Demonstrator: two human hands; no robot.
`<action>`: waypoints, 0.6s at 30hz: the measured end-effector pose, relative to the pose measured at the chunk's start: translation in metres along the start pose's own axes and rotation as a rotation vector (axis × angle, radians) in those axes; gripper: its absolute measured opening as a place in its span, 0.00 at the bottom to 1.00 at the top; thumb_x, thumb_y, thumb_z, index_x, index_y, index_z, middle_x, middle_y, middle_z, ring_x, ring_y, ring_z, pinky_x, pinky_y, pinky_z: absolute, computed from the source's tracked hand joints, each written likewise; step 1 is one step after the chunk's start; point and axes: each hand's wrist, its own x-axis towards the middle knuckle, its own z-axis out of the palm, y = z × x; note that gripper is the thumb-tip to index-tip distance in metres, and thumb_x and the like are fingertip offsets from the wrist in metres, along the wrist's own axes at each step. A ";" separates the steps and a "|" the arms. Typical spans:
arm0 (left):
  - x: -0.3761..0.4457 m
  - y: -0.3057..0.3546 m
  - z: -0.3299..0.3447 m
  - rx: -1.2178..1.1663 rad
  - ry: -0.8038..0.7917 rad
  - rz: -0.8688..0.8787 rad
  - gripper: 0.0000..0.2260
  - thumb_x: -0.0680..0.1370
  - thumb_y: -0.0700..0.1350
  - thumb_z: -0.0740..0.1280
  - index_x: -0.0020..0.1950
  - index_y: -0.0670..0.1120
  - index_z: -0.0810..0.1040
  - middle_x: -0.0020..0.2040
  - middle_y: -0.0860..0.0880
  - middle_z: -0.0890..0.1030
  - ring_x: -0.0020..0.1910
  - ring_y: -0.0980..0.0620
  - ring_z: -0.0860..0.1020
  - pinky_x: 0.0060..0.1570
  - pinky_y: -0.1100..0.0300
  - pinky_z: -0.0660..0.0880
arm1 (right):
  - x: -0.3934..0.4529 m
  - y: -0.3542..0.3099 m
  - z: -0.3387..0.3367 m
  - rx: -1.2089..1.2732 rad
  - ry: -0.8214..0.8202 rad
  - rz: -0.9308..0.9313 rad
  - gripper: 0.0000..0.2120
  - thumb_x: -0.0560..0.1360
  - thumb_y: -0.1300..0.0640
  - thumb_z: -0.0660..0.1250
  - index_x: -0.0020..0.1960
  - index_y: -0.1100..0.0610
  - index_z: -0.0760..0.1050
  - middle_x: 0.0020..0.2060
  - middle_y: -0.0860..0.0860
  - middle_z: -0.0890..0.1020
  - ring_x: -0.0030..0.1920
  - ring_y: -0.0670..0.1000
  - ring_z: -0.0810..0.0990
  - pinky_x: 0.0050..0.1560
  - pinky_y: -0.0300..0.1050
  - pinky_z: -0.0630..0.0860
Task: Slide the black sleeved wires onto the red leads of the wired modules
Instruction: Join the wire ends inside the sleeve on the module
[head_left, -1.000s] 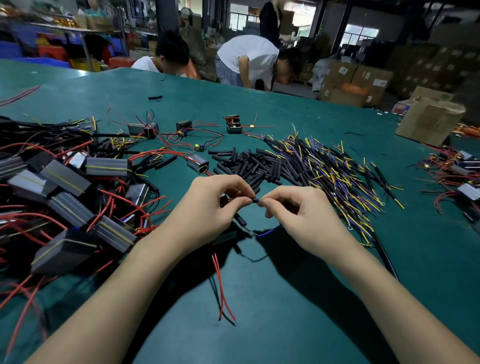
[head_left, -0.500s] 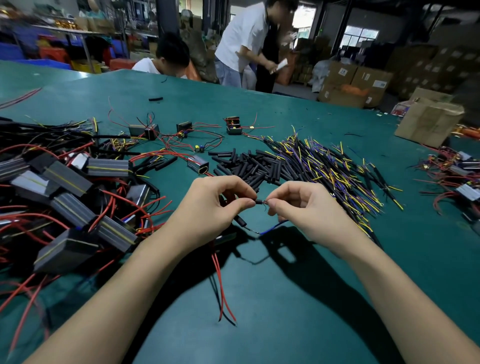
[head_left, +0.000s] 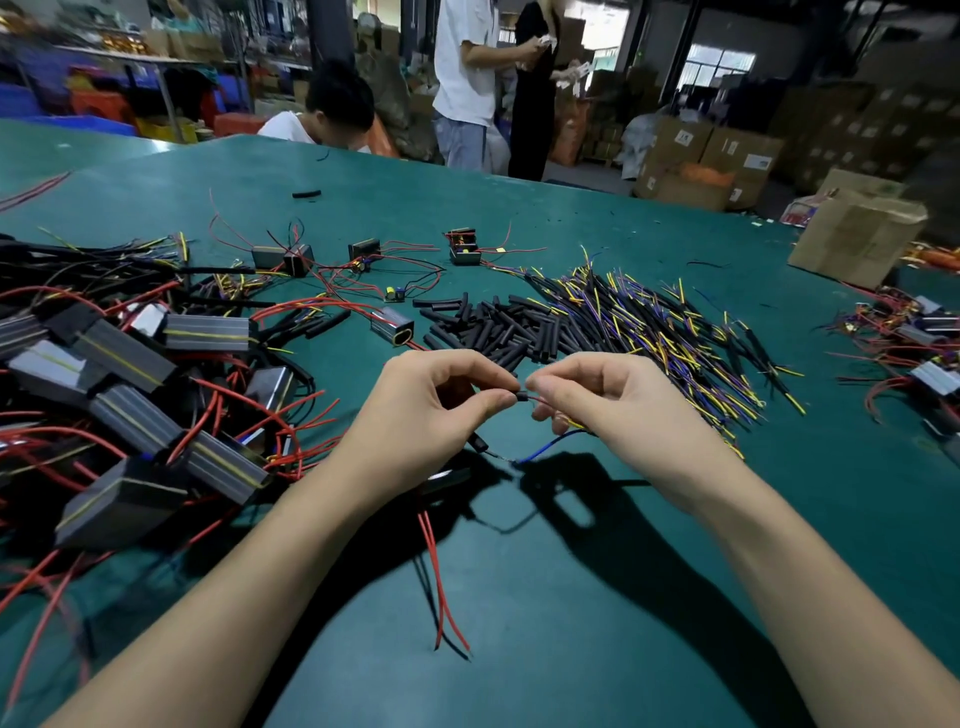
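above the matte green table (head_left: 597, 597), left hand (head_left: 421, 415) and right hand (head_left: 618, 400), each grip pinched on a thin black sleeve (head_left: 521, 397)

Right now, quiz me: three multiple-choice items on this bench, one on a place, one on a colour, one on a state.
1. The pile of loose black tubes lies:
A. beyond the hands
B. under the right forearm
C. in the cardboard box

2. The wire hanging below the right hand is:
A. white
B. blue
C. green

3. The left hand is:
A. flat on the table
B. pinching a black sleeve
C. hanging idle

Key: 1 A, the tubes sit on the green table past both hands. 2 B, a blue wire curves down from that grip. 3 B, thumb and finger close on the black sleeve between the hands.
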 end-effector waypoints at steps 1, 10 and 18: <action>0.000 -0.001 0.000 -0.004 0.001 -0.009 0.02 0.74 0.42 0.72 0.42 0.49 0.83 0.35 0.39 0.81 0.33 0.38 0.75 0.35 0.48 0.72 | 0.000 -0.001 -0.003 0.004 -0.027 0.019 0.06 0.78 0.61 0.64 0.49 0.61 0.80 0.34 0.50 0.83 0.33 0.41 0.78 0.39 0.31 0.74; 0.001 0.000 -0.001 -0.052 0.010 -0.055 0.02 0.72 0.42 0.73 0.42 0.49 0.85 0.35 0.41 0.83 0.30 0.46 0.72 0.34 0.59 0.67 | -0.001 0.000 -0.009 -0.129 -0.057 0.029 0.07 0.76 0.62 0.67 0.41 0.56 0.81 0.30 0.45 0.82 0.34 0.39 0.78 0.41 0.27 0.72; 0.000 0.002 0.000 -0.037 -0.019 -0.049 0.02 0.73 0.42 0.72 0.44 0.46 0.85 0.34 0.49 0.82 0.31 0.58 0.72 0.34 0.68 0.68 | -0.001 0.003 -0.010 -0.137 -0.059 0.030 0.07 0.76 0.60 0.67 0.41 0.55 0.81 0.31 0.45 0.82 0.34 0.39 0.78 0.41 0.28 0.72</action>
